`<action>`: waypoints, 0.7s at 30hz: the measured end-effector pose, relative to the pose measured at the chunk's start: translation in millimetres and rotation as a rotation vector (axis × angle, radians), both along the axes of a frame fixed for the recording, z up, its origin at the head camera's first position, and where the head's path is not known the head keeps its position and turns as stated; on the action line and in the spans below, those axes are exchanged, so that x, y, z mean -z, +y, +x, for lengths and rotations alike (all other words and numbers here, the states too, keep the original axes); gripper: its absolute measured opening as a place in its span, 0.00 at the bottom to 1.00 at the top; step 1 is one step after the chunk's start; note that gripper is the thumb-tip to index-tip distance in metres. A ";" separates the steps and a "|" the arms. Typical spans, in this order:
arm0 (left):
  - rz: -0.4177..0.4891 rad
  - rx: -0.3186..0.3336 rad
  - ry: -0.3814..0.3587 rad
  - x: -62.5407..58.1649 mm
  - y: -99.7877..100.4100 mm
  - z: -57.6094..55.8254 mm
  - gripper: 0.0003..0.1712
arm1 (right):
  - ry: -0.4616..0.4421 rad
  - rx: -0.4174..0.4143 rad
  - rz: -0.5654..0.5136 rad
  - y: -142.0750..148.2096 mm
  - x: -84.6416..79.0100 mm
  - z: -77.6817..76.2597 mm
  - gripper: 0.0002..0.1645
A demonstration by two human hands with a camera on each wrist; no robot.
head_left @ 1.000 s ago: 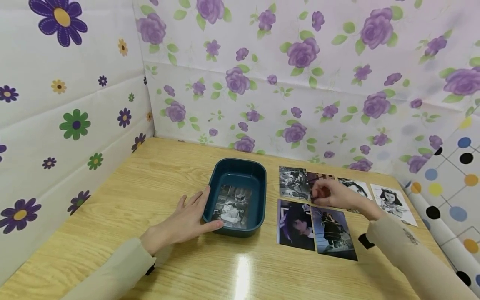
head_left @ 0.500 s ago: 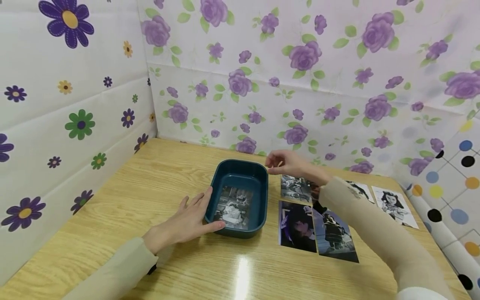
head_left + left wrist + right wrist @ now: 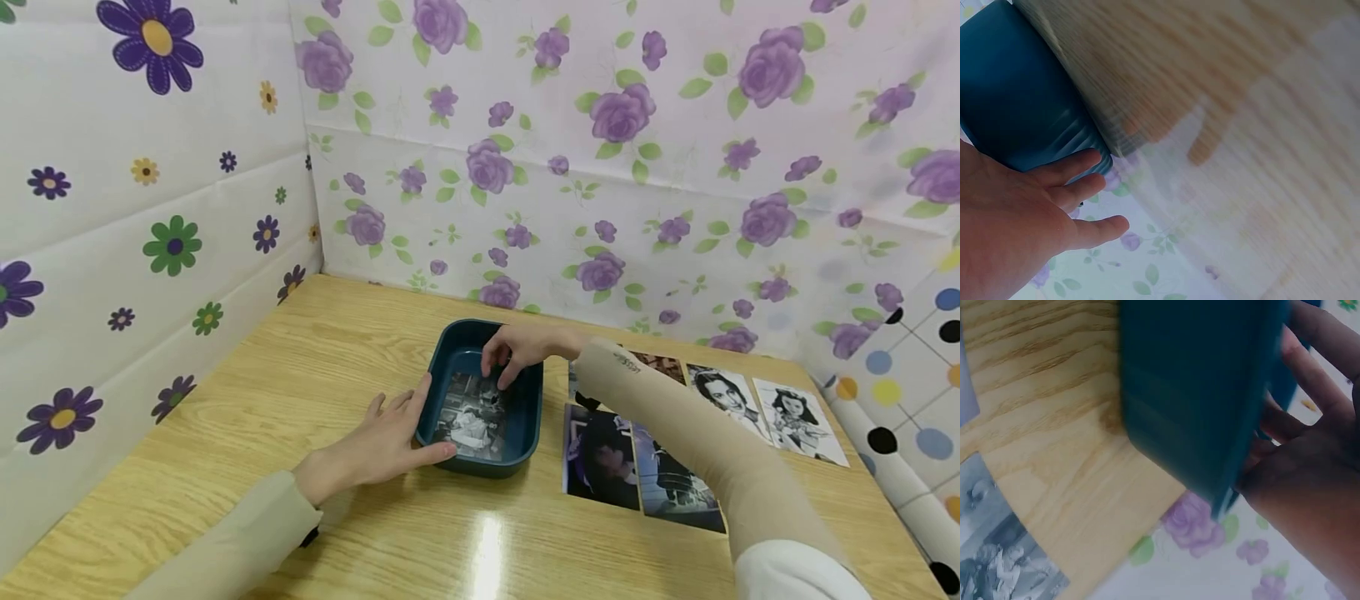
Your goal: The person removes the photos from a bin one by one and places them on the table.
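Observation:
A dark teal rectangular box (image 3: 528, 429) stands on the wooden table with a black-and-white photo (image 3: 468, 421) lying flat on its floor. My left hand (image 3: 375, 446) rests against the box's left side, fingers straight along the wall and thumb across the near left corner. The left wrist view shows those spread fingers (image 3: 1079, 187) beside the ribbed outer wall. Over the box's far right rim reaches my right hand (image 3: 521, 346), its bent fingertips down inside at the photo's far edge, thumb apart from the index finger. In the right wrist view the box wall partly hides these fingers.
To the right of the box lie photos in two rows: a purple-hat portrait (image 3: 600, 467), a bluish picture (image 3: 675, 492), a brownish one (image 3: 667, 367), and two black-and-white portraits, including a girl (image 3: 798, 421). My right sleeve (image 3: 675, 425) covers part of them. Flowered cloth walls (image 3: 487, 225) enclose the table.
My right hand has moved left from the brownish photo at the right, past the box's far right corner, and down into the box. The left hand has kept its place on the box.

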State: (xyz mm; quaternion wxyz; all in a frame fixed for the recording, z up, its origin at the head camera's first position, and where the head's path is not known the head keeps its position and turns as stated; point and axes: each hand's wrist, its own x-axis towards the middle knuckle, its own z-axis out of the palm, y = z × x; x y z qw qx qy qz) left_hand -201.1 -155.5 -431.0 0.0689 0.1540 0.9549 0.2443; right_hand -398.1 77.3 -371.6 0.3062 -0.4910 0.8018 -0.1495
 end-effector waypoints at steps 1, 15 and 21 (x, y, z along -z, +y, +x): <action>0.000 -0.002 -0.001 0.2 -0.1 0.0 0.63 | -0.011 -0.010 0.017 -3.0 2.6 -0.1 0.17; 0.001 -0.002 0.019 1.0 0.7 0.6 0.63 | 0.053 0.028 0.120 -21.6 32.5 5.4 0.19; 0.001 0.000 0.030 1.2 0.6 -0.6 0.63 | 0.242 0.043 0.162 -27.1 37.1 11.1 0.22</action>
